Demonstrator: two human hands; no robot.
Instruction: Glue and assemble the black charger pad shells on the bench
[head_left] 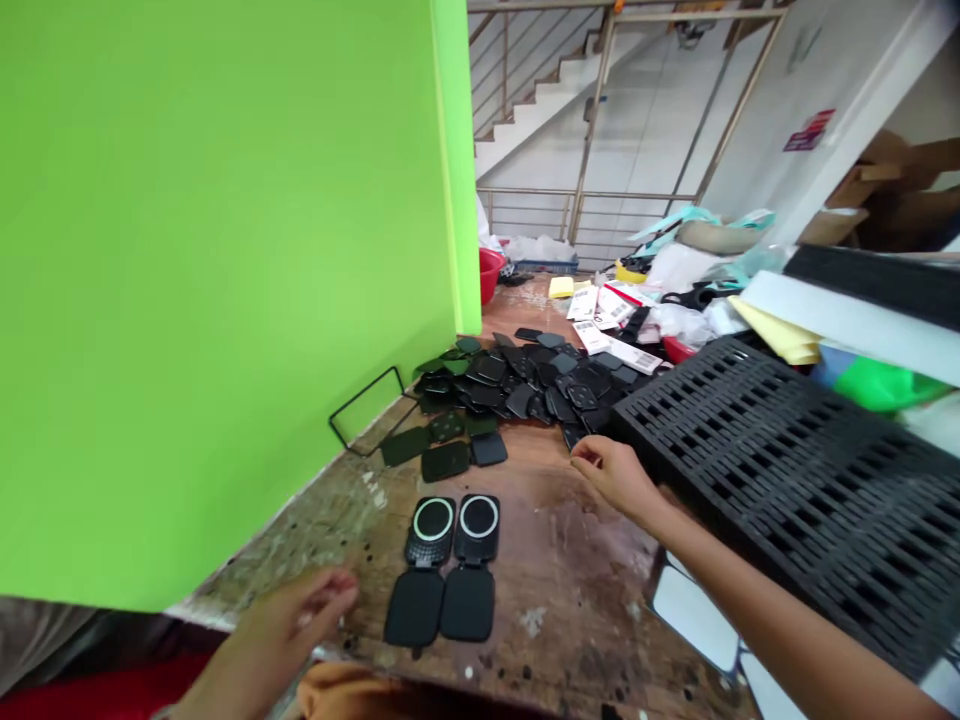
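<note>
Two hinged black folding pads lie unfolded side by side on the wooden table: a left pad (415, 607) and a right pad (468, 603), each with a white ring on its upper half. Left of them, slightly blurred, is my left hand (296, 620), fingers loosely curled with a gap to the thumb and nothing visible in it. My right hand (613, 470) is over the table beside the slotted black tray, thumb and fingertips pinched together. Whatever they hold, if anything, is too small to make out. Just beyond those fingertips spreads a heap of flat black plates (517, 380).
The slotted black tray (765, 480) fills the right side, with white panels (696, 615) beneath my right forearm. A green wall (225, 280) bounds the left, a thin black wire frame (371, 410) against it. Labels, bags and a red basin (490, 273) stand farther back.
</note>
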